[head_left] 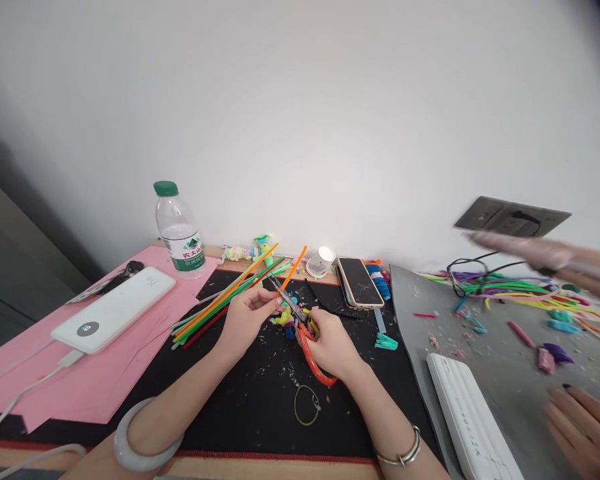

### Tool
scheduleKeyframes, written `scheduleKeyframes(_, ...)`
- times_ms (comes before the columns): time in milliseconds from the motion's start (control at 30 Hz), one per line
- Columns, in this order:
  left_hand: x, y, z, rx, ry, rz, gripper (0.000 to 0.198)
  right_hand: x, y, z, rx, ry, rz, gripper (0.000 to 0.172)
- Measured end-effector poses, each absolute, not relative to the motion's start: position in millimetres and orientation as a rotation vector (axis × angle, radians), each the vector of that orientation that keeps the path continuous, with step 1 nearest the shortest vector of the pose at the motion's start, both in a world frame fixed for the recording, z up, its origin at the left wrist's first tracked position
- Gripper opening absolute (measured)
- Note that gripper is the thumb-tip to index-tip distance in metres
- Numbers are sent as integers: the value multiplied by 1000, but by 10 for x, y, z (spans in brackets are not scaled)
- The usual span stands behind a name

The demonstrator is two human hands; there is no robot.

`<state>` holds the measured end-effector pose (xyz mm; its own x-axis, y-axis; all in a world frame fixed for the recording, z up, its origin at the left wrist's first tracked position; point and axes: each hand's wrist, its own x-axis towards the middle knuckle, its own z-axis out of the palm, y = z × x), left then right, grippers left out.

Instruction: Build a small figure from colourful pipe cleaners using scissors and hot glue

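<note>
White wall behind; counter [290, 471] in the lower half of the frame, covered centre by a black mat [240, 407] and at left by pink paper [45, 373]. Left hand [250, 313], centre frame: grip pinched on an orange stem [293, 269], lower end hidden by the fingers. Right hand [333, 347]: grip clenched on the scissors [313, 360]; orange handles partly covered, blades [289, 301] meeting the stem. Bundle of coloured stems [220, 303] lies just left of the hands. Scraps under the blades are too small to tell apart. Another person's hand [530, 250] at right is motion-blurred; a second one [585, 427] is cut off at lower right, beside a white keyboard [473, 420].
</note>
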<state>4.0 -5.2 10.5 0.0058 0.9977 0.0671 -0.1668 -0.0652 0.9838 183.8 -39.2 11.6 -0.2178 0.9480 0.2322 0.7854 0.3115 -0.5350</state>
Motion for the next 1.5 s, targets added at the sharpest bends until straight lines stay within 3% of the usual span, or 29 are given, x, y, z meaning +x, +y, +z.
scheduleKeyframes(367,31,-49,107,1138,1099,1312,30,1917,-332,148,-1707,-1898,248,27)
scheduleKeyframes(533,32,-67,145,1170,1095,1286,36,2051,-257,86,-1866,-1787,154,12)
scheduleKeyframes(667,44,-91,160,1230,1072,1228,41,2103,-213,-12,-1836,-1801,149,13)
scheduleKeyframes(833,51,-100,149,1299,1065,1209,35,2094,-205,-37,-1814,-1809,160,17)
scheduleKeyframes(1000,61,-99,160,1251,1053,1208,30,2121,-181,-51,-1867,-1738,164,10)
scheduleKeyframes(1167,78,-108,157,1281,1031,1139,29,2112,-212,23,-1647,-1708,115,4)
scheduleKeyframes(1367,95,-155,147,1485,1020,1069,17,1908,-347,159,-1270,-1879,512,13)
scheduleKeyframes(1500,103,-174,132,1669,1006,1019,9,1837,-386,174,-1194,-1951,548,12)
